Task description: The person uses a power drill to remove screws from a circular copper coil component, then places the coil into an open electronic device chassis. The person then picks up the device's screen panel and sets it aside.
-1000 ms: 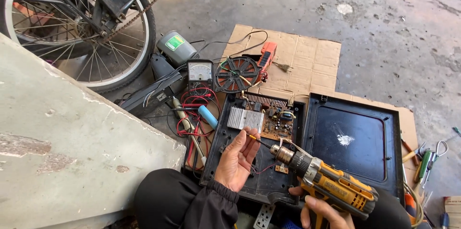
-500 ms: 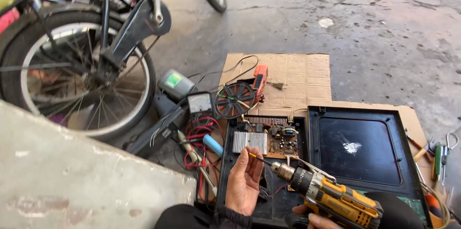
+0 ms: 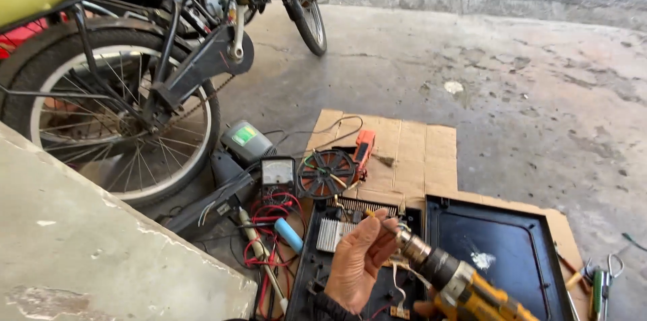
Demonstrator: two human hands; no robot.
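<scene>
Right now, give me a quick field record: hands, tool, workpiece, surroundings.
left hand: fingertips pinched at the tip of the drill's bit
right hand: mostly hidden under the drill, gripping it
cordless drill: yellow and black, bit pointing up-left
open black casing: holds finned heatsink and circuit board
round coil: on cardboard
analog meter: left of coil
bicycle wheel: far left

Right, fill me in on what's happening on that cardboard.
A person sits over an opened black case lying on cardboard. The left hand pinches the bit at the tip of a yellow drill, above the circuit board. The right hand shows only at the frame's bottom edge, under the drill. A meter, a coil and red wires lie nearby, beside a bicycle wheel.
</scene>
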